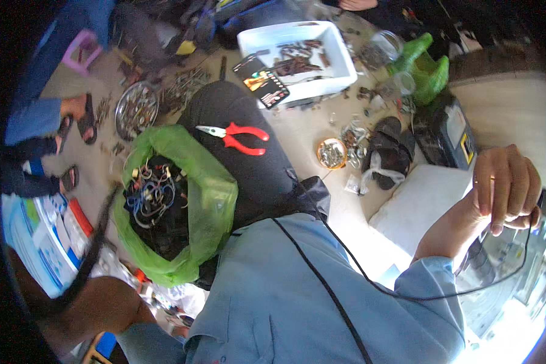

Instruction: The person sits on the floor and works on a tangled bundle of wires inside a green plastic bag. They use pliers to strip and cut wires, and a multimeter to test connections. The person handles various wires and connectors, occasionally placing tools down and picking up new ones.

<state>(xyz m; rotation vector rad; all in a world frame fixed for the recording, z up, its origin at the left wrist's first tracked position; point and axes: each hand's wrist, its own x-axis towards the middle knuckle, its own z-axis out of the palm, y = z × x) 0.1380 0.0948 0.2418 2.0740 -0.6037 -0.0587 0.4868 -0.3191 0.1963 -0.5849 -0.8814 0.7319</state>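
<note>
Raised at the right, my right hand (507, 185) pinches a thin black cable (523, 258), which sags below the fingers and runs back across my light blue shirt. At the lower left, my left hand (37, 288) is dark and smeared, its fingers hard to make out. A blurred dark strand (94, 246) rises beside it; I cannot tell whether the hand holds it. Between my arms an open green plastic bag (209, 233) contains a tangle of small wires and connectors (155, 194). Red-handled pliers (236, 137) lie on my dark trouser leg (267, 173).
Ahead stands a white bin (343, 76) with brownish metal pieces, a phone (262, 80) on its rim. A metal bowl (120, 121), an orange-rimmed tub (318, 159) and sandals (387, 142) are on the floor. Another person's feet (73, 109) are at the left.
</note>
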